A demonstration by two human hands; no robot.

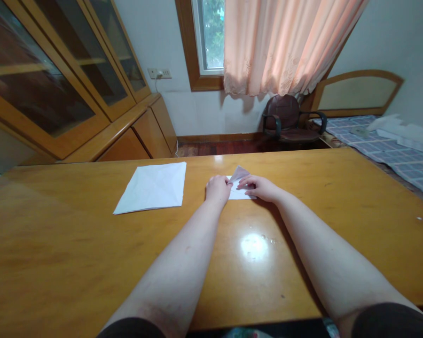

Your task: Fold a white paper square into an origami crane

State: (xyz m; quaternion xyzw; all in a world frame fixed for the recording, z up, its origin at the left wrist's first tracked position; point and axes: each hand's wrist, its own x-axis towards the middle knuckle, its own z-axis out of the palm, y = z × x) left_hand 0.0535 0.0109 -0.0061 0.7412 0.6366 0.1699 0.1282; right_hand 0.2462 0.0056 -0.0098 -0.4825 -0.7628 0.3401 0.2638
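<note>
- Nearest: the table (91, 263), its bare, glossy top running out beneath both forearms to the fingers; I judge it smooth enough for paper to slide on.
- Left hand (217, 188): fingers curled and close together at the paper's left edge; I cannot tell from my remote view whether thumb and finger pinch it.
- Right hand (261, 187): thumb and forefinger parted, with a gap between them, over the paper's right side.
- Paper (242, 195): between the two hands, its white lower part flat on the table and a greyish flap rising in a point beyond the fingertips. I expect it to be very light, soft across its face, stiffer along creases, easily wrinkled or torn.
- Hold: I would press the flat part lightly with the left fingertips and take the flap by its edge near the right fingertips, not squeezing its middle.
- Stack (155, 185): larger white sheets, flat, left of the left fingers and apart from them.
- Farthest: the chair (285, 115), well beyond the right fingers, below the curtain (278, 42).
</note>
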